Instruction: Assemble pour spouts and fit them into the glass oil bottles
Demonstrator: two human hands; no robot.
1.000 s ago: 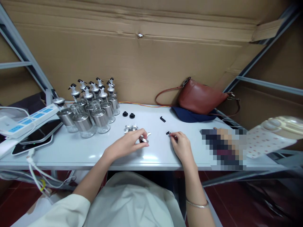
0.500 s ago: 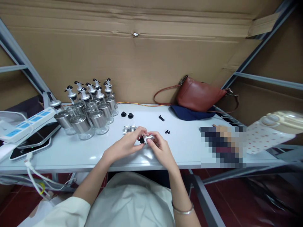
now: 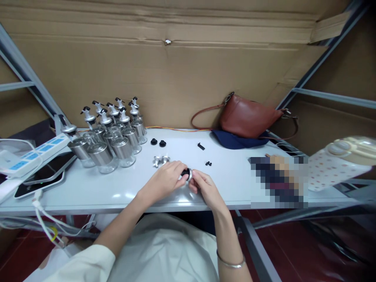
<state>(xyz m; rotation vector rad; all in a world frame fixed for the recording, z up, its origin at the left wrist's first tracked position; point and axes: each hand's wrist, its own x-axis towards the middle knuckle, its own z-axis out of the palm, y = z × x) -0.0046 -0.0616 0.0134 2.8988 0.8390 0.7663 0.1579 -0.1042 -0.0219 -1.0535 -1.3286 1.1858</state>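
Observation:
Between my two hands, above the front half of the table, is a bottle pourer top (image 3: 187,174) with a black base and a silver rim. My left hand (image 3: 167,179) grips it around the black part, and the fingers of my right hand (image 3: 206,188) pinch its silver side. My fingers cover much of it. Just behind my left hand lie silver pourer tops (image 3: 161,160). Farther back sit two black stoppers (image 3: 158,143). To the right are a small black lever (image 3: 201,146) and several tiny black pieces (image 3: 208,163).
Several glass oil bottles (image 3: 123,150) with steel bands crowd the left, most with pourers fitted. Beside them are a power strip (image 3: 38,152) and a dark phone-like device (image 3: 48,172). A brown bag (image 3: 246,117) rests on a navy cap (image 3: 235,141); a spotted bottle (image 3: 331,168) is far right.
The pourer top has moved slightly right and turned, its black side now showing more. My left hand has shifted right, uncovering the silver tops behind it.

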